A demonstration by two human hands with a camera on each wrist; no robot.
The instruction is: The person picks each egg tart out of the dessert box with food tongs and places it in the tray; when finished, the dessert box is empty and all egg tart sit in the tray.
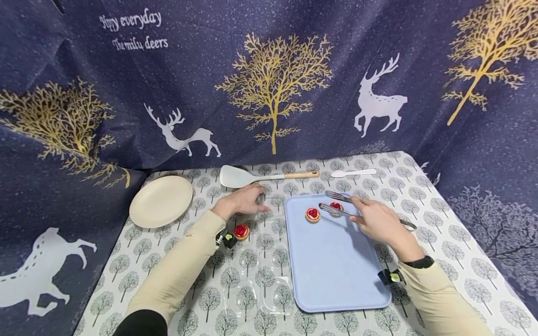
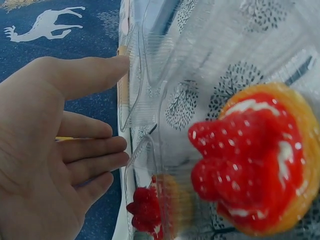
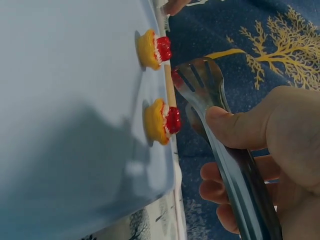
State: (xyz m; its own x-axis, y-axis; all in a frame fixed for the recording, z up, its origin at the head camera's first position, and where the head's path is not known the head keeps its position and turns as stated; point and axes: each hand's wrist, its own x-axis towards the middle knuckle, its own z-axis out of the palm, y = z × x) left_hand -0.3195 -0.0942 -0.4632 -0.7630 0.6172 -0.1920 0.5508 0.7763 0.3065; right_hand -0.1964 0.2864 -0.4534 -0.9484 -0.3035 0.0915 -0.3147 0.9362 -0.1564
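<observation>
My left hand hovers at the far end of a clear plastic container, its fingers relaxed and holding nothing. Inside the container, a red-topped fruit tart sits near my left wrist; the left wrist view shows a second fruit tart farther along. In my right hand I grip metal tongs, their two arms spread apart with nothing between them. Below the tongs, two fruit tarts, one on the left and one on the right, rest at the far end of a blue tray.
A cream plate lies at the left back of the table. Along the back edge are a white spatula with a wooden handle and a small white spoon. A dark blue patterned cloth hangs behind.
</observation>
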